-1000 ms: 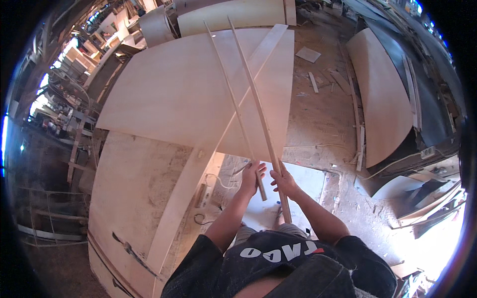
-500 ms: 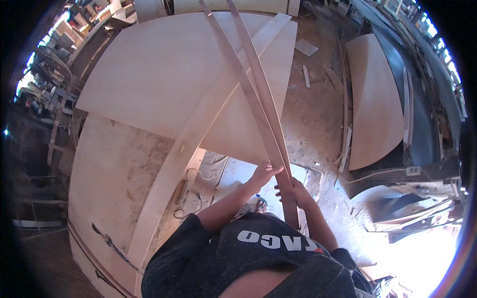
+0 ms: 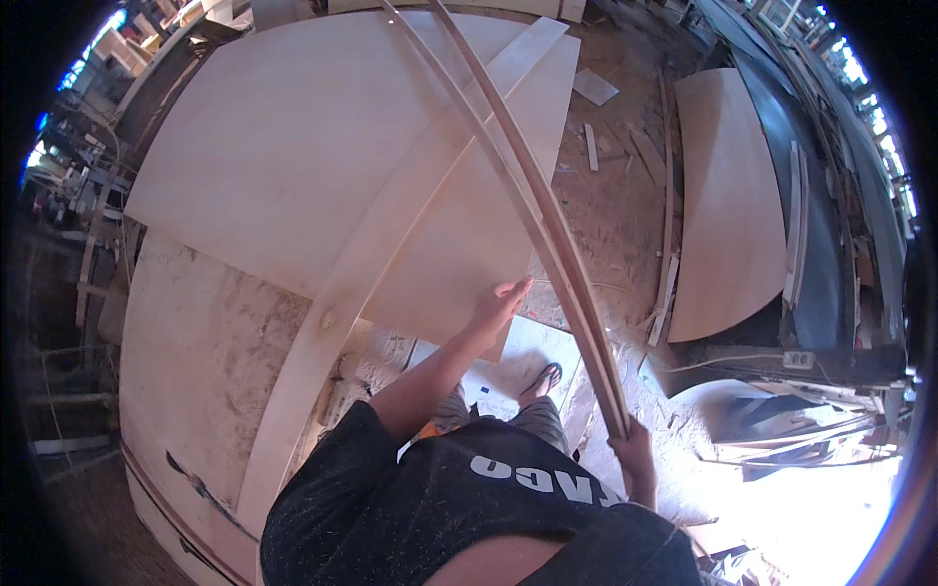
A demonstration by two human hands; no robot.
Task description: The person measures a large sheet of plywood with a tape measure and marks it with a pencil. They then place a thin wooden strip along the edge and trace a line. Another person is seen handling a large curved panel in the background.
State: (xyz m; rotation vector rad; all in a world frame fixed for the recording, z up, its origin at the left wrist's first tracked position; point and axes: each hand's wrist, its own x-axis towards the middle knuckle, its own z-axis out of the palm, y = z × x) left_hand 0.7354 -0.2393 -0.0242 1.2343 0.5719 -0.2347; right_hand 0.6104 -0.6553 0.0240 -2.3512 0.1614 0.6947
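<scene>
Two long thin wooden strips [image 3: 528, 200] run from the top of the view down to my right hand [image 3: 633, 454], which grips their near ends by my hip. My left hand [image 3: 496, 307] is stretched forward with fingers apart, just left of the strips and over the corner of a large pale plywood sheet [image 3: 293, 166]. A wide flat board [image 3: 391, 239] lies diagonally across that sheet.
A dusty worktable [image 3: 195, 361] carries the sheet. Another plywood panel [image 3: 728, 195] leans at the right beside dark panels. Offcuts and sawdust cover the floor [image 3: 616, 166]. My sandalled foot [image 3: 542, 379] stands on a white board below.
My hands, together on the strips before, have parted. The right hand slid down to the strips' near end and pulled them toward me; the left let go and spread open.
</scene>
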